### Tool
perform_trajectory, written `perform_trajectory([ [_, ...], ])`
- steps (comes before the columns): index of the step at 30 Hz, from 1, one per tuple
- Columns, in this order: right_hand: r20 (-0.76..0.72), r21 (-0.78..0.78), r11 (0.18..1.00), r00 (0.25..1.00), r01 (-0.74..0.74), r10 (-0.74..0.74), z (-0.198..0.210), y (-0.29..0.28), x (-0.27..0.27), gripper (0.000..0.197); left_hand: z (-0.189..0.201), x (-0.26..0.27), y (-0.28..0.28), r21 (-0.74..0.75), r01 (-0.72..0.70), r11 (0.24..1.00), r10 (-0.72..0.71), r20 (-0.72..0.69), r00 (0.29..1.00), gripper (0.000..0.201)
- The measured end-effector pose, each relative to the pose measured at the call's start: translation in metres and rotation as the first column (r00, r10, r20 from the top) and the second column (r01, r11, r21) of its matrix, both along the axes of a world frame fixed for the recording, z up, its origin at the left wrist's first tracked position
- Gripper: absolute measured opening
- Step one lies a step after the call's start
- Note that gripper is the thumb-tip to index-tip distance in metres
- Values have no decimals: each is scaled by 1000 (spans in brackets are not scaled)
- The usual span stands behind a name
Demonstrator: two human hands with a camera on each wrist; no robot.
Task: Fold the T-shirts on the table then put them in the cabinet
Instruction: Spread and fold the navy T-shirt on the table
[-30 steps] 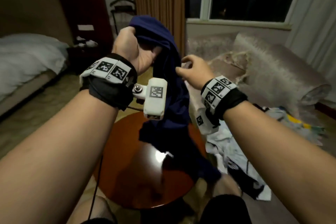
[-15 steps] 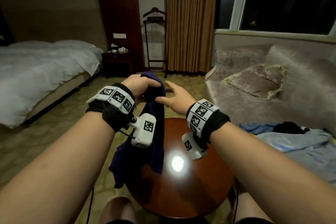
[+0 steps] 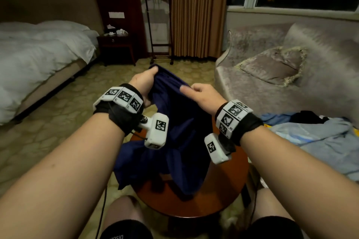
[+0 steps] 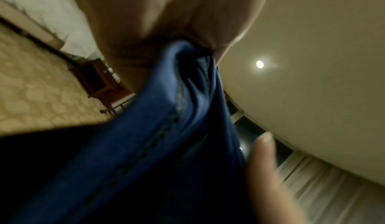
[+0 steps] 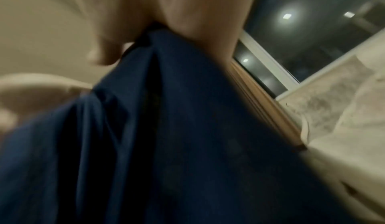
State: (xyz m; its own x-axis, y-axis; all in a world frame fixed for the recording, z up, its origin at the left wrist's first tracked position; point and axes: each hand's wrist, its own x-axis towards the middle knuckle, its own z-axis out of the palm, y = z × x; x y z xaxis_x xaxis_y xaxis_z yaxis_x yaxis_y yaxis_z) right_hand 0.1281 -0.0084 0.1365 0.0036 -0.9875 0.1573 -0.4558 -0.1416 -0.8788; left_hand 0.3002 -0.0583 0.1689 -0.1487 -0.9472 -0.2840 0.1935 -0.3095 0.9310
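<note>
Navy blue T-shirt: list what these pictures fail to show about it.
- Head view: the navy blue T-shirt hangs bunched between left hand and right hand; collar and sleeves indistinguishable.
- Head view: its lower part drapes over the round wooden table; the hem is lost in folds.
- Wrist views: blurred; only cloth near the fingers shows.

— What do we see along the left? 
— We see a white bed (image 3: 38,50); a dark nightstand (image 3: 116,48) beside it; a valet stand (image 3: 158,25) against striped curtains (image 3: 196,11).
— And right? 
— A grey sofa (image 3: 291,87) with a cushion (image 3: 272,66).
</note>
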Motion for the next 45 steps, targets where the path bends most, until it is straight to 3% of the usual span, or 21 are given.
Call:
perform_trajectory([
  [2,-89,182,979,990,-94,111,-17,4,-9,15,2,0,-4,16,-42,999,44,-189,981,52],
  [4,-166,335,939,976,-78,140,-41,5,-23,22,3,0,-8,31,-88,996,94,-364,927,54],
  [6,-157,433,902,984,-4,80,-66,6,-38,18,1,2,-13,51,-155,987,161,-442,882,54],
  [8,-64,471,880,997,67,-41,-82,10,-48,11,-5,3,-16,61,-188,980,196,-423,884,51],
  [10,65,471,876,987,101,-148,-87,14,-52,15,-13,-1,-15,29,-209,978,209,-252,945,43],
  [12,199,442,894,964,71,-175,-83,19,-47,20,-25,-8,-9,-50,-186,981,189,50,981,39],
  [15,324,349,936,932,43,-164,-67,28,-36,23,-44,-25,5,-201,36,979,23,285,958,22],
  [17,399,306,952,906,13,-140,-61,35,-33,18,-52,-35,17,-264,247,932,-133,387,913,11],
  [18,463,304,953,875,-9,-139,-58,40,-32,19,-56,-40,22,-272,352,895,-213,433,876,15],
  [21,605,274,961,785,-47,-134,-55,51,-33,19,-68,-51,28,-132,576,807,-422,554,717,51],
  [23,638,249,968,757,-32,-139,-57,54,-37,17,-73,-57,31,-38,672,740,-535,571,622,39],
  [24,645,240,971,749,-15,-148,-57,55,-39,15,-74,-60,33,-30,666,745,-528,583,617,22],
  [26,660,245,969,735,-16,-155,-61,56,-44,11,-72,-62,34,-77,603,794,-463,566,682,6],
  [28,684,266,960,720,-91,-121,-65,60,-49,12,-70,-64,33,-95,562,821,-465,460,757,11],
  [31,655,304,928,755,-217,-38,-72,63,-51,21,-67,-71,32,-124,501,857,-444,318,838,17],
  [35,489,365,921,870,-135,-66,-92,61,-51,12,-58,-72,24,-155,251,955,-241,80,967,22],
  [39,349,376,923,935,-81,-60,-97,58,-55,14,-48,-60,9,-154,51,987,-52,1,999,19],
  [41,278,352,935,958,-27,-77,-90,56,-54,15,-45,-53,2,-139,-31,990,29,-20,999,29],
  [43,307,329,944,945,5,-112,-74,54,-52,19,-40,-44,-7,-149,-114,982,114,-9,993,23],
  [45,461,339,940,878,-36,-133,-54,52,-51,25,-32,-36,-16,-202,-154,967,175,90,980,16],
])
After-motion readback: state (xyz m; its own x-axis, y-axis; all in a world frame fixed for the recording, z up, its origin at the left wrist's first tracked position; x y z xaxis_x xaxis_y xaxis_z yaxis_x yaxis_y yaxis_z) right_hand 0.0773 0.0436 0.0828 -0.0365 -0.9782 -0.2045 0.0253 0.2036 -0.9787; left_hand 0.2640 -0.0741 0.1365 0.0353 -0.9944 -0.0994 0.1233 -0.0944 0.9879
